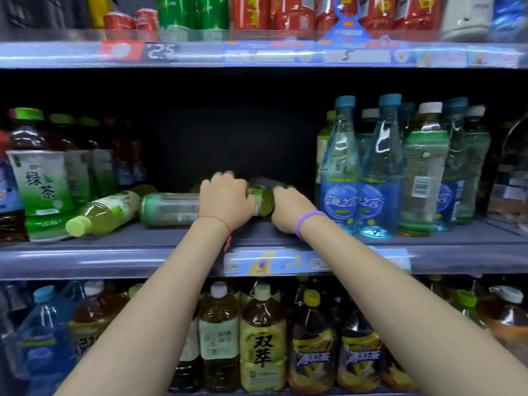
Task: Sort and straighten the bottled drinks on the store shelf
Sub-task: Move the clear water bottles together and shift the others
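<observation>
Several bottles lie on their sides in the middle of the grey middle shelf [114, 244]. My left hand [225, 200] curls over a lying pale-green labelled bottle [168, 208] whose body runs out to the left. My right hand [288, 208] grips the end of a lying green tea bottle [264, 201] that shows between the two hands. Another dark lying bottle [267, 182] is just behind them. A yellow-green bottle [105, 212] lies tilted at the left, cap toward the front.
Upright green tea bottles [40, 178] stand at the left of this shelf. Blue soda bottles [340, 172] and green-labelled bottles [423, 172] stand at the right. Red and green cans fill the upper shelf [257, 55]. Large tea bottles [263, 338] stand below.
</observation>
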A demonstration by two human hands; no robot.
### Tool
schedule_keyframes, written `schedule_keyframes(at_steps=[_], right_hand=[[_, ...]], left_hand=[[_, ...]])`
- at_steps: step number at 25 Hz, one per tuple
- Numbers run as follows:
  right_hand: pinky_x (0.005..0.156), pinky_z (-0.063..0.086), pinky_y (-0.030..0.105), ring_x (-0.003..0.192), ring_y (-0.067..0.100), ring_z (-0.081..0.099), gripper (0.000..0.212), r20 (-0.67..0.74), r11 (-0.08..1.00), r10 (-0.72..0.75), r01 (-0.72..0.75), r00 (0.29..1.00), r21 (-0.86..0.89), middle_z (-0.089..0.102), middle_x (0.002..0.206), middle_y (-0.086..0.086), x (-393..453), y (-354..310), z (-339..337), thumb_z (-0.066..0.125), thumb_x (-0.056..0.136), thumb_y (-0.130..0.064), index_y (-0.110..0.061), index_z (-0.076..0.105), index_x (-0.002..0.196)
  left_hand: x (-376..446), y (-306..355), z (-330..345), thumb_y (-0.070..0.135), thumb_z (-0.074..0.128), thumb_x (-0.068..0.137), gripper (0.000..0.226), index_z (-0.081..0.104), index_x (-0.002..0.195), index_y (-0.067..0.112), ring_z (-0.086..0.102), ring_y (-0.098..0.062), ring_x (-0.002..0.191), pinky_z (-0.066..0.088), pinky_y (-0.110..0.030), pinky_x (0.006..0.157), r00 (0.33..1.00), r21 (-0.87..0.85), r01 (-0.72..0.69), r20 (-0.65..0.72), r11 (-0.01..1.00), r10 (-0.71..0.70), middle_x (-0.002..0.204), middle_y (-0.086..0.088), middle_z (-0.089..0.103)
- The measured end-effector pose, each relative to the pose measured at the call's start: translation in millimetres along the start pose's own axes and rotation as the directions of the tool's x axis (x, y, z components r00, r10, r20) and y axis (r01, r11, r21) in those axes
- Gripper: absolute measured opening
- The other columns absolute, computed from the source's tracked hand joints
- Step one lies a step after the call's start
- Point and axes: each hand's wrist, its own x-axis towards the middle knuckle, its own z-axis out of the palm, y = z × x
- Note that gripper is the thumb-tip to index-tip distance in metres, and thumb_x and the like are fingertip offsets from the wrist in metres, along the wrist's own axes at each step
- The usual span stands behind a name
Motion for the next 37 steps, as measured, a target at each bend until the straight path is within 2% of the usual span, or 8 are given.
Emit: schedule_keyframes(at_steps=[6,11,16,19,23,28,31,37], right_hand=[[0.071,0.044,0.029,0.099,0.033,0.063,0.024,0.097,0.977,0.142,-0.124,0.985,-0.171,0.066,0.11,0.016,17,-17,7,0.062,0.092,-0.016,0.001,0.064,0.109],[0.041,0.045,0.025,0.05,0.018,0.057,0.031,0.085,0.808,0.231,-0.24,0.969,0.538,0.062,0.071,0.012,19,-24,-9,0.064,0.094,-0.023,0.007,0.061,0.103],[0.077,0.047,0.033,0.086,0.023,0.057,0.028,-0.454,0.747,0.402,0.002,0.795,0.665,0.059,0.099,0.009,27,-49,-39,0.059,0.094,-0.039,-0.012,0.054,0.096],[0.088,0.041,0.032,0.096,0.021,0.052,0.023,-0.54,0.673,0.429,0.144,0.724,0.726,0.056,0.107,0.005,28,-60,-51,0.051,0.099,-0.038,-0.015,0.049,0.1],[0.073,0.037,0.024,0.083,0.004,0.052,0.016,-0.521,0.604,0.395,0.213,0.757,0.768,0.053,0.089,-0.015,24,-62,-57,0.047,0.102,-0.038,-0.024,0.044,0.108],[0.074,0.047,0.025,0.088,0.013,0.06,0.047,-0.261,0.721,0.238,0.01,0.936,0.693,0.062,0.098,-0.003,27,-57,-44,0.069,0.089,-0.039,-0.016,0.049,0.125],[0.077,0.053,0.027,0.097,0.018,0.066,0.05,0.145,0.769,0.175,-0.227,0.974,0.598,0.07,0.11,0.003,19,-41,-13,0.077,0.081,-0.042,-0.015,0.063,0.12],[0.062,0.05,0.027,0.071,0.018,0.059,0.049,0.136,0.846,0.152,-0.2,0.979,0.495,0.072,0.1,0.006,37,-66,18,0.073,0.08,-0.054,-0.019,0.068,0.114]], left_hand=[[-1,-49,-21,0.04,0.049,0.094,0.031,0.072,0.089,0.02,0.061,-0.027,0.094,0.044,-0.031,0.073,0.995,-0.308,-0.064,0.051,0.949,0.084,0.094,-0.002,0.064],[1,-65,-19,0.072,0.063,0.077,0.045,0.071,0.087,0.029,0.062,-0.02,0.094,0.052,-0.034,0.083,0.91,-0.394,-0.224,0.244,0.891,0.336,0.092,0.004,0.067],[1,-81,-21,0.075,0.074,0.061,0.079,0.061,0.125,0.032,0.056,-0.02,0.119,0.046,-0.034,0.092,0.893,-0.29,-0.248,0.301,0.924,0.334,0.126,0.006,0.062],[1,-85,-18,0.075,0.074,0.06,0.078,0.06,0.125,0.034,0.057,-0.019,0.115,0.044,-0.033,0.083,0.891,-0.258,-0.252,0.313,0.932,0.328,0.123,0.008,0.063],[-2,-88,-20,0.072,0.076,0.061,0.058,0.065,0.106,0.037,0.063,-0.014,0.096,0.047,-0.03,0.078,0.976,-0.446,-0.164,0.058,0.88,0.211,0.098,0.013,0.068],[23,-94,-37,0.056,0.08,0.071,0.046,0.066,0.106,0.029,0.059,0.008,0.074,0.044,-0.003,0.064,0.943,-0.928,0.022,-0.105,0.373,-0.317,0.083,0.017,0.064],[32,-104,-24,0.041,0.083,0.075,0.064,0.053,0.126,0.016,0.062,-0.001,0.083,0.04,-0.004,0.065,0.923,-0.931,0.08,-0.066,0.356,-0.38,0.095,0.01,0.063],[37,-121,1,0.022,0.079,0.079,0.085,0.029,0.147,0.017,0.058,-0.028,0.116,0.043,-0.027,0.091,0.929,-0.909,0.121,-0.037,0.398,-0.367,0.132,-0.013,0.055]])
